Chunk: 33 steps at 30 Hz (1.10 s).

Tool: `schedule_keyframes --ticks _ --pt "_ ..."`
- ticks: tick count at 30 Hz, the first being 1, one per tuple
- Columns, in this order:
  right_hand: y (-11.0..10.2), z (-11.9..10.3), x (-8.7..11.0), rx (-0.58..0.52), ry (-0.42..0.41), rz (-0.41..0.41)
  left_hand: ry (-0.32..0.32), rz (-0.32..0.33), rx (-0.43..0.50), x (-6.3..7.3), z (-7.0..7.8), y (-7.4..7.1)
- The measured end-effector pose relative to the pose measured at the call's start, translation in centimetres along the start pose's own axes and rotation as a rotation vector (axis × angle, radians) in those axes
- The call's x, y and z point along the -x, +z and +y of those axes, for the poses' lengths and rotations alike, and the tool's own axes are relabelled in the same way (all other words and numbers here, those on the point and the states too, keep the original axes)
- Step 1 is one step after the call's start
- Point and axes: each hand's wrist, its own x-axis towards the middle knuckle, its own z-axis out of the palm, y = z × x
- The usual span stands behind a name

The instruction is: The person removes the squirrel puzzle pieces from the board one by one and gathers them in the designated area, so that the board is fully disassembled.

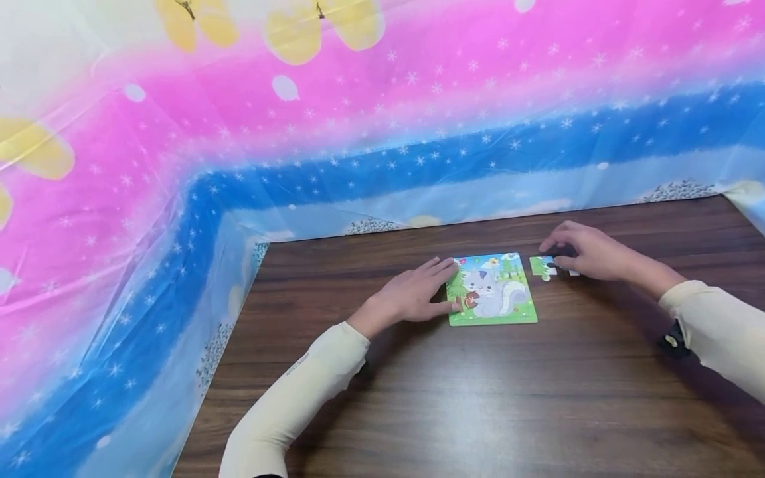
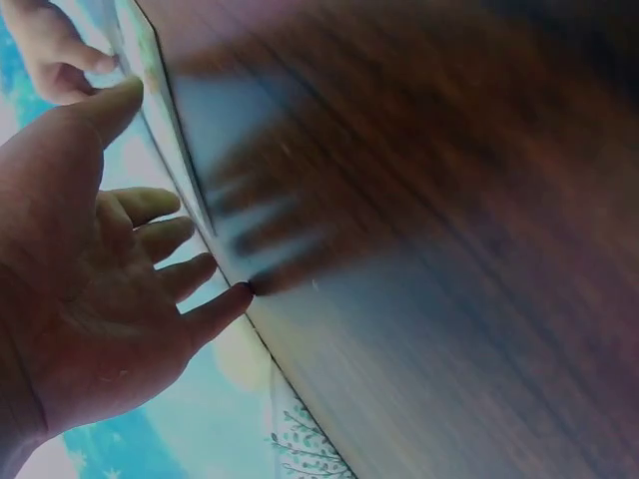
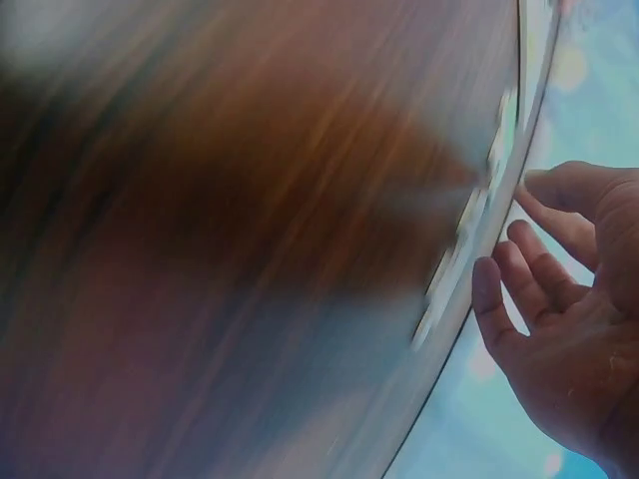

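A square jigsaw puzzle (image 1: 493, 292) with a grey squirrel picture lies flat on the wooden table. My left hand (image 1: 418, 292) rests at its left edge, fingers fairly straight, thumb and fingertips over the border. To the right of the puzzle lie loose jigsaw pieces (image 1: 540, 267), green and white, partly hidden under my right hand (image 1: 588, 252). That hand hovers with bent, spread fingers, its thumb right at the pieces. In the right wrist view the fingers (image 3: 487, 289) of the right hand hang relaxed beside the thin row of pieces (image 3: 464, 244).
The brown wooden table (image 1: 478, 398) reaches back to a pink and blue cloth backdrop (image 1: 418, 126) with snowflakes. The cloth also runs along the table's left side.
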Motion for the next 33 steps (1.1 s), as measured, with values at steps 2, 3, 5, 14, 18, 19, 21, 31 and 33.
schedule_keyframes --ticks 2,3,5,14,18,19,21,31,33 --pt "0.4 -1.2 -0.5 -0.013 -0.004 -0.009 -0.015 -0.015 0.003 -0.4 -0.3 0.0" --pt "0.6 -1.9 -0.6 -0.018 -0.002 -0.016 -0.02 -0.025 0.004 -0.5 -0.3 0.0" --pt "1.1 -3.0 -0.9 -0.02 0.0 -0.03 -0.029 -0.039 -0.002 -0.7 -0.3 0.1" --pt "2.3 -6.6 -2.1 0.008 0.02 -0.095 -0.045 -0.075 0.086 -0.5 -0.2 0.0" --pt "2.1 -6.7 -2.8 0.032 0.027 -0.137 -0.034 -0.085 0.102 -0.5 -0.2 0.1" --pt "2.0 -6.7 -3.0 0.031 0.027 -0.147 -0.033 -0.087 0.102 -0.5 -0.2 0.1" --pt "1.8 -6.7 -3.4 0.02 0.031 -0.172 -0.034 -0.09 0.105 -0.5 -0.2 0.0" --pt "1.3 -7.1 -4.7 -0.062 0.049 -0.252 -0.042 -0.076 0.109 -0.3 -0.3 0.0" --pt "1.4 -7.1 -4.8 -0.084 0.054 -0.267 -0.04 -0.077 0.11 -0.3 -0.4 0.1"
